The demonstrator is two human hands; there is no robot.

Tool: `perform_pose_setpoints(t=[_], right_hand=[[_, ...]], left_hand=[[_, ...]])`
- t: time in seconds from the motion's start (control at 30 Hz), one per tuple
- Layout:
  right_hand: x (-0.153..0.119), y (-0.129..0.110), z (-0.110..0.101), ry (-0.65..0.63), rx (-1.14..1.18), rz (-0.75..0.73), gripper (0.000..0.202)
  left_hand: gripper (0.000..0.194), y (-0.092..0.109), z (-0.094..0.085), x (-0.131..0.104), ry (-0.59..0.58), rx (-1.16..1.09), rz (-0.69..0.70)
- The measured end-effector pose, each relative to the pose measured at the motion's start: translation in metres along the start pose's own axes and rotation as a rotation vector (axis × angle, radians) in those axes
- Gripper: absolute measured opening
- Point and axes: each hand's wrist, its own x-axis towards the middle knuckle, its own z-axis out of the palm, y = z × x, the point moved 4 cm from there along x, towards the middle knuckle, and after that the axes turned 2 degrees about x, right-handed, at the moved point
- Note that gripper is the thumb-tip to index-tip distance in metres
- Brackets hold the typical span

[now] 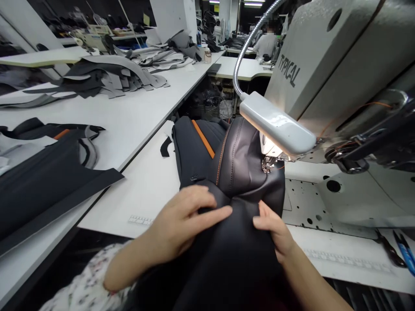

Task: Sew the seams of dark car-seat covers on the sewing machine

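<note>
A black leather-like seat cover (241, 160) with orange stitching and an orange stripe lies bunched on the sewing table, its far part beneath the sewing machine's presser foot (267, 165). My left hand (191, 214) grips a fold of the cover on its left side, fingers curled and thumb lying across the material. On the right, my right hand (274, 226) pinches the cover between thumb and fingers, just in front of the presser foot. The near part of the cover hangs over the table edge toward me. The undersides of both grips are hidden.
The sewing machine (311, 65) fills the right, with a lit lamp (277, 123) on a bendy neck. Scissors or snips with blue handles (405, 252) and a dark-handled tool (391, 250) lie at lower right. Cut dark panels (48, 172) cover the left table. A person (267, 43) sits far back.
</note>
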Motion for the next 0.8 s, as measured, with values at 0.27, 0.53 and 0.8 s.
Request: perform_pose_setpoints(t=[0.27,0.53,0.8], right_hand=[[-0.046,0.013,0.015,-0.261,-0.1,-0.028,0.063],[-0.081,-0.057,-0.01,0.36,-1.25,-0.84,0.02],[-0.045,-0.064,-0.023,0.372,-1.717,-1.019,0.06]], left_hand=[[0.049,-0.009,0.015,0.094,-0.428,0.282,0.463],[0.021,-0.012,0.061,0.079,-0.18,0.174,0.452],[0.027,-0.012,0.055,0.076,-0.207,0.114,0.394]])
